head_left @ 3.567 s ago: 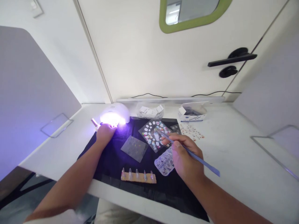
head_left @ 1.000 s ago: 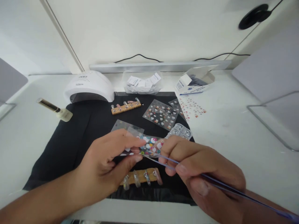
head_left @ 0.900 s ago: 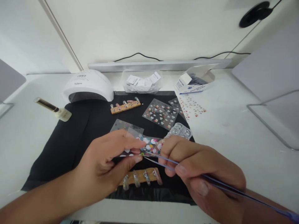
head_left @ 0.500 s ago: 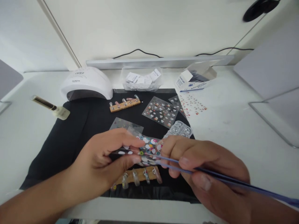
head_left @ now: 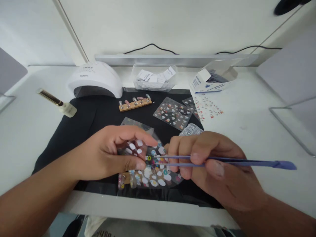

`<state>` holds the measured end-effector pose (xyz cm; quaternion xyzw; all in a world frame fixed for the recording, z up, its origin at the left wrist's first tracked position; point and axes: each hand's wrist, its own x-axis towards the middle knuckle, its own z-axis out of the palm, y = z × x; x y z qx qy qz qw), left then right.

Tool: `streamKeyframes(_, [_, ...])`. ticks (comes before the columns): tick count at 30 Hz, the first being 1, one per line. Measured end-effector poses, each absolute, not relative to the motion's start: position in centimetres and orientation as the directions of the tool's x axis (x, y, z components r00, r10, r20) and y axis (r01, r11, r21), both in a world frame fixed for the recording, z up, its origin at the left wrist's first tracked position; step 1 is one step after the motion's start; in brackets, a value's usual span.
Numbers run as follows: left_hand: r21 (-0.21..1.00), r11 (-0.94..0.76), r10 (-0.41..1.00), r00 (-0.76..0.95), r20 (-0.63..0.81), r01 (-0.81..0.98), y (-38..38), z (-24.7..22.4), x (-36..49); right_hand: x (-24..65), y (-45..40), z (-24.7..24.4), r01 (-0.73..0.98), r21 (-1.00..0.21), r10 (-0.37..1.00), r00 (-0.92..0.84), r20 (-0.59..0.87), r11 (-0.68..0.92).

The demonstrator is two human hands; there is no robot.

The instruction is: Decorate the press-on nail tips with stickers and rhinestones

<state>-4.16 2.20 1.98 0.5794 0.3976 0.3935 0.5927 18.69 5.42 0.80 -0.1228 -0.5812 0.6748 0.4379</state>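
Note:
My left hand pinches a clear nail sticker sheet at its left part, thumb below and index finger stretched along the top. White ovals and colourful cartoon stickers cover the sheet. My right hand grips purple-blue tweezers between thumb and fingers. The tweezer tips are slightly apart and lie over the stickers near my left thumb; whether they hold a sticker I cannot tell. Curled fingers of my right hand touch the sheet's right side. Under the sheet, a wooden strip with nail tips is mostly hidden.
Behind on the black mat lie another nail tip strip and clear sticker sheets. A rhinestone case is partly covered by my right hand. A nail lamp, polish bottle, plastic tub and wipes box stand around.
The sticker sheet has tilted flatter towards me and now covers most of the near nail tip strip. The tweezers have swung to nearly level. The whole view has shifted slightly.

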Motion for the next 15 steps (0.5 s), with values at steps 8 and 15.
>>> streamKeyframes(8, [1.0, 0.001, 0.969, 0.248, 0.005, -0.022, 2.53, 1.52, -4.25, 18.65, 5.34, 0.51, -0.444, -0.893, 0.737, -0.577, 0.352, 0.078])
streamKeyframes(15, [0.985, -0.154, 0.962, 0.238, 0.132, 0.076, 2.3, 1.92, -4.12, 18.58, 5.08, 0.19, -0.438, -0.865, 0.714, -0.522, 0.467, 0.246])
